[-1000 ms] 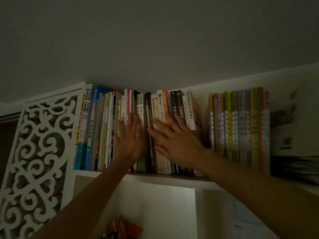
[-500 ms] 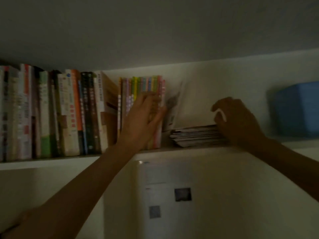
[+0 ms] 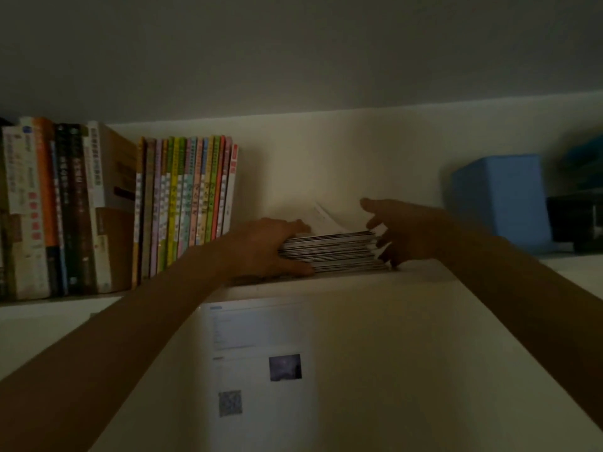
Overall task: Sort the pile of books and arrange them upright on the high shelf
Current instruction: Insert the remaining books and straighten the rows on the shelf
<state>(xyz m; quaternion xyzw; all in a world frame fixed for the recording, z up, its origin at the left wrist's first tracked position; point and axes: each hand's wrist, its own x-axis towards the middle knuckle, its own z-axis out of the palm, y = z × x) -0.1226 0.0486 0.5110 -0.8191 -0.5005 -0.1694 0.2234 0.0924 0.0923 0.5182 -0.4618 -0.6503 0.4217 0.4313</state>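
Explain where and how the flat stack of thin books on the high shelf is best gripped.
Probably by its two short ends: the flat stack lies loose, so clamp inward from left and right, as the left hand and right hand stand now.

Looks like a room in a home, a study or bedroom corner, dimly lit. High white shelf (image 3: 326, 285) set close under a plain grey ceiling (image 3: 293, 44), against a cream wall (image 3: 326, 164). At the shelf's left end, a row of upright thick paperback books (image 3: 55, 207), then thin colourful children's booklets (image 3: 189, 197). Near the shelf's middle front edge, a flat stack of thin magazines (image 3: 332, 251). Toward the right end, a blue plastic box (image 3: 502, 200). Below the shelf edge, a white printed sheet with a QR code (image 3: 254, 357) stuck on a white panel.
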